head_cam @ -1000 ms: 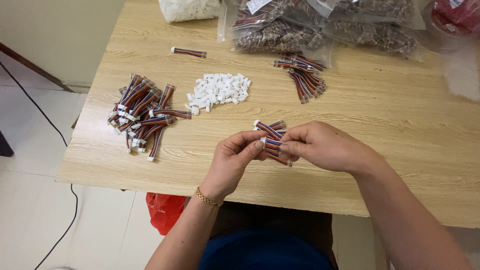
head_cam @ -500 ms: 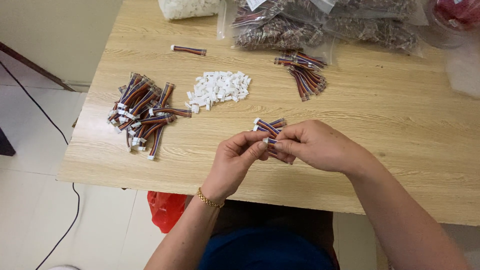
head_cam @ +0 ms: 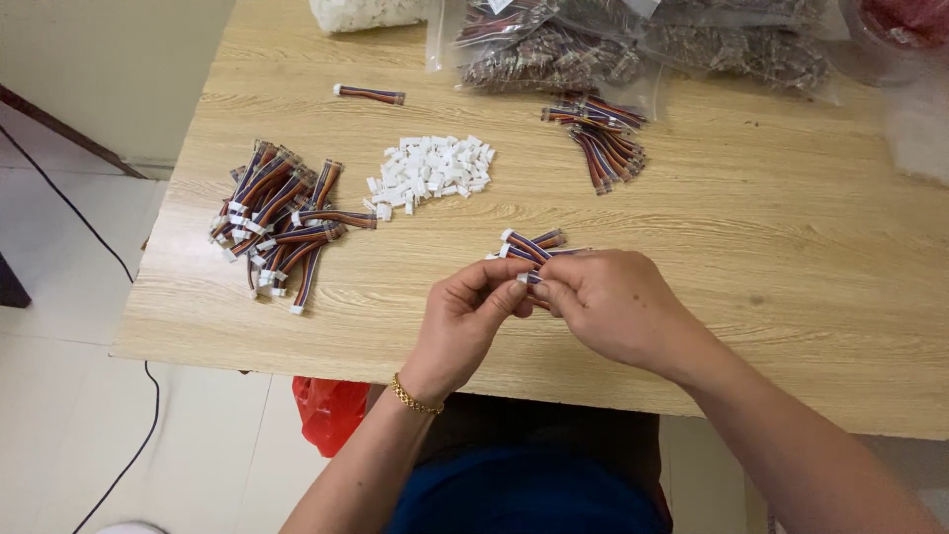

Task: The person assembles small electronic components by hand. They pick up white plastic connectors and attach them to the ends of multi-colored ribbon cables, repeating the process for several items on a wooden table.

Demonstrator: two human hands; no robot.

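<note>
Wooden table (head_cam: 791, 257) | left hand (head_cam: 465, 321) and right hand (head_cam: 613, 307) meeting fingertip to fingertip, both pinching short multicoloured wire bundle (head_cam: 529, 247) just beyond knuckles | white connectors (head_cam: 430, 173) further out | finished pile (head_cam: 277, 222) far left

place: assembly workbench | wooden table (head_cam: 791, 257) | connector pile (head_cam: 430, 173) | wire bundles (head_cam: 277, 218)

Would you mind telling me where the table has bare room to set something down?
The right half of the table is bare, between the loose wires and the right hand. It is crowded around the finished bundle pile, white connectors and bags.
</note>
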